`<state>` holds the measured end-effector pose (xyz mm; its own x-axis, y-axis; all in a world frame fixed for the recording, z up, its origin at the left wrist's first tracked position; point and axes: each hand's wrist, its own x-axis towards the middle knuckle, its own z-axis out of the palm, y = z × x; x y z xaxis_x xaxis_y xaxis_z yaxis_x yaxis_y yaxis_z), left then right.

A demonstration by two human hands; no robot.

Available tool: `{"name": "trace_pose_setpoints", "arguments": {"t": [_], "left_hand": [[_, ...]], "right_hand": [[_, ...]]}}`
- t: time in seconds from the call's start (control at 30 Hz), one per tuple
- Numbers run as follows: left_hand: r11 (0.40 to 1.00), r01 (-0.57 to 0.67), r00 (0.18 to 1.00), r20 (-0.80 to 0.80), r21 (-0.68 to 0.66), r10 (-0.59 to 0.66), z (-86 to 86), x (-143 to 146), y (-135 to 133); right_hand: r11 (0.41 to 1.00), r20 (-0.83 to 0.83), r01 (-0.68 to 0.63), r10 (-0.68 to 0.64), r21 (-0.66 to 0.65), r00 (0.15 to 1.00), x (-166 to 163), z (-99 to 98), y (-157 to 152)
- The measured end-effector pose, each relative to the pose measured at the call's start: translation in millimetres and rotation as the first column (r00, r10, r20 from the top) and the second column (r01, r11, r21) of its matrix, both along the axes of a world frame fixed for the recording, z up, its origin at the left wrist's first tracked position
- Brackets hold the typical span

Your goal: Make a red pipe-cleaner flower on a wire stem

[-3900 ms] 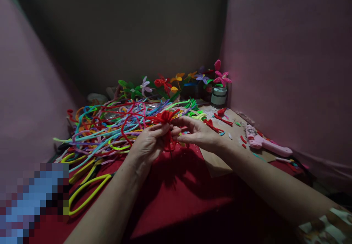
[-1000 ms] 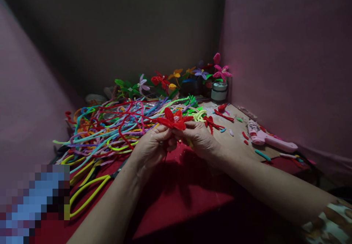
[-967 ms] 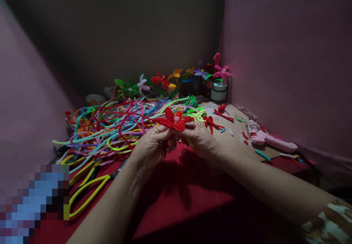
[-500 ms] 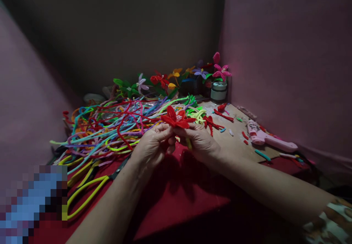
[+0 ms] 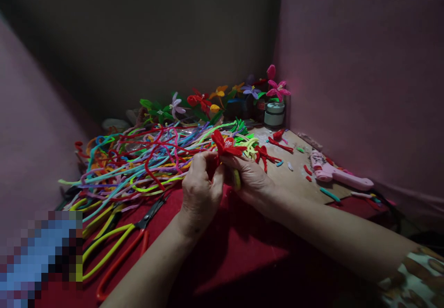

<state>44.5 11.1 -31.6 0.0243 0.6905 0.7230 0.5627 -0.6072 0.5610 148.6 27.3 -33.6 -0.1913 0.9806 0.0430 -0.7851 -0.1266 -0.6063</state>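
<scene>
A red pipe-cleaner flower (image 5: 236, 151) with a pale beaded centre is held up over the front of the table, tilted a little. My left hand (image 5: 201, 192) is closed, its thumb and bent forefinger pinching the flower's left side near the base. From the right, my right hand (image 5: 253, 176) grips the underside with thumb and fingers pressed together. A short yellow-green piece (image 5: 237, 179) shows below the bloom, by my right fingers. The exact hold at the flower's base is hidden by my fingers.
Many-coloured pipe cleaners (image 5: 163, 153) lie heaped behind my left hand. Scissors (image 5: 141, 224) and other yellow-handled tools lie left. On a board (image 5: 294, 178) at right are scraps and a pink glue gun (image 5: 343, 178). Finished flowers (image 5: 201, 100) and a jar (image 5: 274, 115) stand behind.
My left hand has turned, its back now facing me, and its fingers have moved onto the left petals. The flower has tipped slightly. More of the scissors, with a red handle, shows.
</scene>
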Motion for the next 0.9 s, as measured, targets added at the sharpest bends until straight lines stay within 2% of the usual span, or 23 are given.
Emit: {"name": "trace_pose_setpoints", "arguments": {"t": [0.1,0.17,0.27,0.37,0.57,0.67,0.77,0.83,0.9], "left_hand": [[0.963,-0.078,0.948,-0.279,0.256,0.151,-2.4,-3.5,2.6],[0.932,-0.085,0.893,-0.388,0.353,0.228,-2.9,-5.5,4.2],[0.905,-0.123,0.826,-0.463,0.407,0.320,-4.3,-6.4,6.2],[0.887,-0.162,0.809,-0.456,0.432,0.370,-6.5,-5.6,7.5],[0.894,-0.089,0.840,-0.449,0.439,0.304,-4.6,-7.0,7.5],[0.929,-0.071,0.923,-0.328,0.363,0.199,0.8,-8.3,4.3],[0.987,-0.074,0.992,-0.088,0.146,0.087,7.7,-7.8,-1.1],[0.998,-0.029,0.991,0.132,-0.063,0.037,12.6,-6.3,-4.7],[0.968,0.100,0.936,0.353,-0.230,-0.013,17.3,-4.6,-7.2]], "right_hand": [[0.999,0.001,0.022,-0.022,-0.032,1.000,-0.8,2.0,-1.3],[0.999,0.012,0.032,-0.031,-0.027,0.999,-1.2,3.2,-2.5],[0.997,0.046,0.066,-0.064,-0.028,0.997,-2.0,4.3,-4.5],[0.995,0.058,0.088,-0.086,-0.038,0.995,-3.5,5.2,-5.8],[0.994,0.099,0.110,-0.107,-0.024,0.989,-5.1,9.6,-8.1],[0.994,0.121,0.087,-0.095,0.066,0.988,-3.3,10.9,-9.0],[0.987,0.172,0.035,-0.063,0.156,0.983,-1.3,10.2,-8.3],[0.982,0.206,0.016,-0.055,0.186,0.977,-0.3,9.1,-6.9],[0.979,0.205,-0.003,-0.040,0.205,0.978,0.8,8.1,-4.9]]}}
